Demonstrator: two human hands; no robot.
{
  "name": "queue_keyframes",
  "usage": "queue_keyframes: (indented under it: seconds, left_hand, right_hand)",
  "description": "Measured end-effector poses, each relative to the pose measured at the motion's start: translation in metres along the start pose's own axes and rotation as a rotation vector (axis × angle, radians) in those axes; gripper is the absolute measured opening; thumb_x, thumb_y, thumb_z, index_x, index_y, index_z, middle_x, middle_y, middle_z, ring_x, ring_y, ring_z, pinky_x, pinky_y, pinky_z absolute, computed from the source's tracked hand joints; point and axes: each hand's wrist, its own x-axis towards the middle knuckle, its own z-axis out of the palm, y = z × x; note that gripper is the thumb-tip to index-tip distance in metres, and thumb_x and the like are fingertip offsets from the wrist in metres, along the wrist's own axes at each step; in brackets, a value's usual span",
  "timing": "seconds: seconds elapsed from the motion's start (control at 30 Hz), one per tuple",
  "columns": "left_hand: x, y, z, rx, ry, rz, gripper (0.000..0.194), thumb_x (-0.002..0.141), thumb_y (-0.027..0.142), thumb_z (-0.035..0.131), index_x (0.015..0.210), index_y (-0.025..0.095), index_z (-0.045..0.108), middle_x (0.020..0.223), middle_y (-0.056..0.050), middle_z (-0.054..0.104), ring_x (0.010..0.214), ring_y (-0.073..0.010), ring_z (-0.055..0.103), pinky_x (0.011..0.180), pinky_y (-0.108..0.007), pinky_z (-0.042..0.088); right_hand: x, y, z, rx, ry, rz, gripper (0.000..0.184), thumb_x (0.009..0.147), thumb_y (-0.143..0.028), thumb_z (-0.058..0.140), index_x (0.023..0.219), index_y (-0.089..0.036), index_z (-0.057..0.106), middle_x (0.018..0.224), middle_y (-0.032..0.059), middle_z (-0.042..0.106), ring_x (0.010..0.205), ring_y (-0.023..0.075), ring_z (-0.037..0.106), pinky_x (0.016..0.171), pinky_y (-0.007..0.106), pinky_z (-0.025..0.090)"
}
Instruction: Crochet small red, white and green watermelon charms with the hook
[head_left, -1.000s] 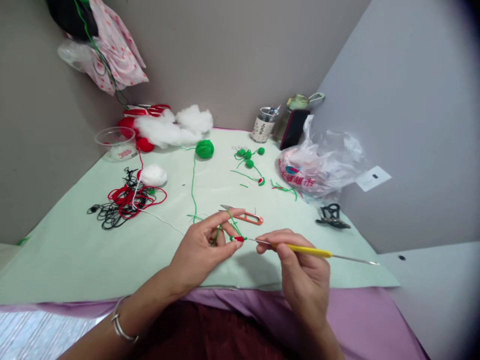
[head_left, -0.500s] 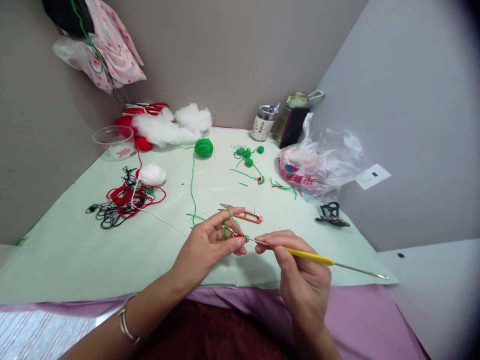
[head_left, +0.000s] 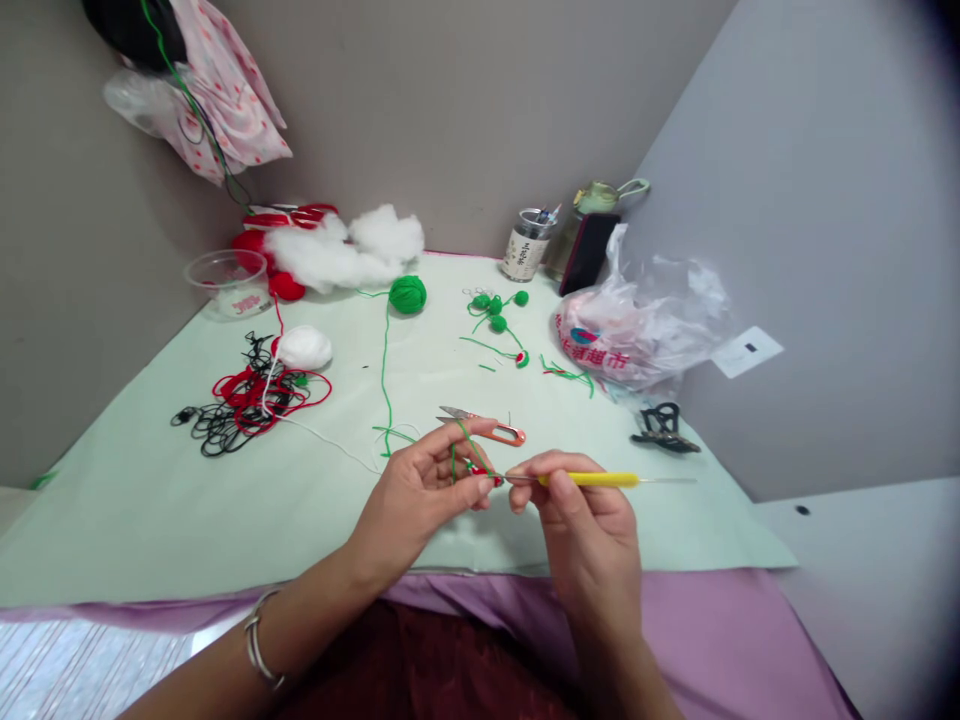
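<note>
My left hand [head_left: 427,490] pinches a small red and green crochet piece [head_left: 495,480] between thumb and fingers. Green yarn [head_left: 474,442] loops over its raised index finger. My right hand [head_left: 589,520] grips a crochet hook [head_left: 600,480] by its yellow handle, and the hook's metal tip meets the edge of the piece. Beyond my left fingers lie orange-handled thread snips [head_left: 506,433], their blades pointing left. From the green yarn ball [head_left: 407,295] a strand runs down the table toward my left hand.
Small green crocheted balls [head_left: 497,310] lie mid-table, with yarn scraps [head_left: 568,375] beside them. At left are tangled red and black cords [head_left: 255,405], a white yarn ball [head_left: 304,348] and white stuffing [head_left: 337,250]. A plastic bag [head_left: 637,325] and a black clip [head_left: 664,430] sit right.
My right hand has turned the crochet hook from slanting down at its rear end to nearly level and shifted slightly left. My left hand stays almost in place, still pinching the crochet piece.
</note>
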Motion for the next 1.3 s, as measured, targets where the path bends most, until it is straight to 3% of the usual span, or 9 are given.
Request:
queue_keyframes:
  seconds: [0.07,0.23,0.3,0.37,0.5,0.87,1.07,1.17,1.3]
  left_hand:
    - [0.000,-0.004,0.002,-0.037,0.021,-0.013,0.045,0.082,0.025,0.086,0.127,0.025,0.079,0.087,0.000,0.071,0.075,-0.0141,0.064,0.073,-0.027,0.053]
    - [-0.002,-0.011,0.009,-0.174,0.086,-0.040,0.050,0.078,0.029,0.092,0.126,0.022,0.080,0.082,0.001,0.069,0.070,-0.0124,0.061,0.070,-0.026,0.050]
    - [-0.002,-0.011,0.010,-0.228,0.065,-0.077,0.049,0.077,0.030,0.093,0.124,0.022,0.081,0.081,0.001,0.068,0.069,-0.0111,0.060,0.070,-0.025,0.048]
    - [-0.002,-0.009,0.011,-0.258,0.042,-0.123,0.047,0.076,0.029,0.094,0.121,0.021,0.082,0.082,0.001,0.068,0.067,-0.0095,0.058,0.069,-0.024,0.046]
    - [-0.001,-0.003,0.010,-0.267,0.017,-0.171,0.046,0.076,0.028,0.094,0.120,0.022,0.083,0.082,0.001,0.067,0.065,-0.0081,0.054,0.067,-0.024,0.042]
    - [0.000,0.002,0.000,-0.152,-0.003,-0.123,0.034,0.085,0.028,0.083,0.119,0.028,0.085,0.082,0.002,0.064,0.071,-0.0103,0.049,0.075,-0.026,0.037]
    - [0.000,-0.001,0.002,-0.128,-0.023,-0.104,0.035,0.084,0.027,0.082,0.119,0.028,0.085,0.084,0.000,0.066,0.077,-0.0132,0.052,0.076,-0.027,0.040]
    - [-0.001,-0.009,0.005,-0.072,0.020,-0.032,0.045,0.082,0.026,0.086,0.127,0.029,0.081,0.082,0.001,0.065,0.081,-0.0154,0.055,0.082,-0.029,0.043]
    - [-0.003,-0.017,0.011,-0.081,0.081,0.002,0.052,0.084,0.031,0.087,0.135,0.029,0.077,0.087,0.000,0.069,0.087,-0.0174,0.059,0.088,-0.030,0.045]
  right_hand:
    - [-0.004,0.003,0.003,-0.165,0.002,-0.110,0.018,0.103,-0.022,0.063,0.099,-0.026,0.080,0.086,0.0019,0.077,0.074,0.0152,0.072,0.071,0.029,0.061]
    - [-0.016,0.017,0.007,-0.753,-0.006,-0.608,0.038,0.097,-0.006,0.065,0.125,-0.029,0.078,0.105,0.0063,0.076,0.094,0.0210,0.074,0.079,0.033,0.062]
    - [-0.017,0.022,0.007,-0.806,0.007,-0.713,0.044,0.096,-0.003,0.067,0.130,-0.028,0.076,0.110,0.0077,0.074,0.097,0.0221,0.073,0.080,0.035,0.062]
    - [-0.015,0.022,0.008,-0.698,0.016,-0.667,0.044,0.095,-0.001,0.066,0.128,-0.029,0.077,0.108,0.0063,0.073,0.094,0.0200,0.073,0.077,0.033,0.062]
    - [-0.007,0.014,0.008,-0.437,0.004,-0.435,0.036,0.098,-0.004,0.063,0.116,-0.031,0.079,0.098,0.0021,0.075,0.090,0.0167,0.073,0.075,0.029,0.061]
    - [-0.004,0.009,-0.003,-0.099,0.069,-0.129,0.016,0.102,-0.021,0.066,0.102,-0.026,0.082,0.089,0.0014,0.075,0.074,0.0135,0.070,0.071,0.028,0.058]
    - [0.006,0.002,-0.003,0.122,0.071,0.086,0.014,0.097,-0.031,0.072,0.093,-0.022,0.081,0.076,0.0021,0.073,0.061,0.0118,0.066,0.058,0.024,0.055]
    - [0.002,0.004,-0.001,-0.017,0.030,0.023,0.016,0.101,-0.028,0.065,0.097,-0.025,0.081,0.075,0.0014,0.071,0.061,0.0134,0.064,0.058,0.026,0.055]
    - [-0.013,0.016,0.006,-0.616,0.013,-0.457,0.031,0.099,-0.011,0.064,0.119,-0.029,0.081,0.100,0.0063,0.075,0.089,0.0202,0.073,0.074,0.033,0.061]
